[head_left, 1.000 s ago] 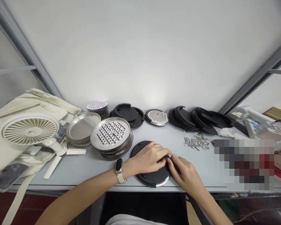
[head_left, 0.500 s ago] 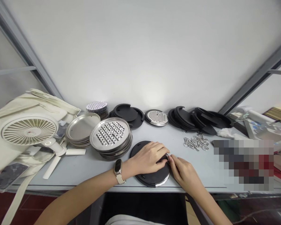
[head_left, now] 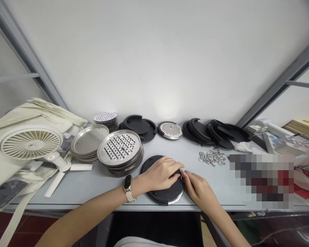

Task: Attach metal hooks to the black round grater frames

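A round black disc (head_left: 167, 192) with a shiny metal rim lies near the front edge of the table. My left hand (head_left: 161, 173), a watch on its wrist, rests across the disc and grips its right side with thumb and fingers. At that same edge my right hand (head_left: 198, 187) is closed in a pinch on a small metal ring (head_left: 182, 178). How the ring meets the disc is partly hidden by my fingers. Right of the hands, a pile of metal rings with clips (head_left: 212, 156) lies on the table.
Stacked grater plates (head_left: 119, 147) and plain metal discs (head_left: 90, 140) stand left. Along the wall are black holders (head_left: 139, 125), a perforated disc in a holder (head_left: 171, 130) and more black holders (head_left: 199, 132). A white fan (head_left: 32, 142) lies far left.
My right fingers have shifted slightly at the disc's edge, and the small ring shows more clearly. The whole view has moved a little; my left hand keeps its grip.
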{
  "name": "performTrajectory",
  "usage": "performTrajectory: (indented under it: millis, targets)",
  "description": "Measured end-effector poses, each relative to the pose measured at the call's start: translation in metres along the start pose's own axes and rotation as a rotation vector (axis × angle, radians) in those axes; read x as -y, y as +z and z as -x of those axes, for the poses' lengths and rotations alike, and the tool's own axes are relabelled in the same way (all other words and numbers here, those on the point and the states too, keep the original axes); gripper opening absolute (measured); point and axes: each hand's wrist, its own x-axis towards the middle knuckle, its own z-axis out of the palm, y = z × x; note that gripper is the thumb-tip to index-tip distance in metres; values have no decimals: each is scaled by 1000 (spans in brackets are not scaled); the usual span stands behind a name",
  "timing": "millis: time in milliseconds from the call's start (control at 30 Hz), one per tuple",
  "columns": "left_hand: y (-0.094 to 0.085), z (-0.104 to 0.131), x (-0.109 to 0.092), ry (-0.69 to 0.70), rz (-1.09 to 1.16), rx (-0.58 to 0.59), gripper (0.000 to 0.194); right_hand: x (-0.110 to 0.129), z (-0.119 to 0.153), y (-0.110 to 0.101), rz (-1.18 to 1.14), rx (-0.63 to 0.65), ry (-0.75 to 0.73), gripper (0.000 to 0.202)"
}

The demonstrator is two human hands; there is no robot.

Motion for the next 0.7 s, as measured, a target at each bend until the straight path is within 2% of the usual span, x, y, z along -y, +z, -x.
performTrajectory:
  millis: [200, 333, 467, 700]
  targets:
    - [2, 0, 2, -3, 22, 0, 21, 6, -2, -4, -43, 42, 66, 33]
    - [2, 0, 2, 2, 25, -4, 23, 10, -3, -1, -92, -14, 101, 32]
    - [1, 0, 1, -4, 36, -8, 26, 9, -2, 3, -87, -73, 81, 31]
    - [3, 1, 1, -18, 43, -18, 29, 1, 1, 10, 87, -97, -2, 32]
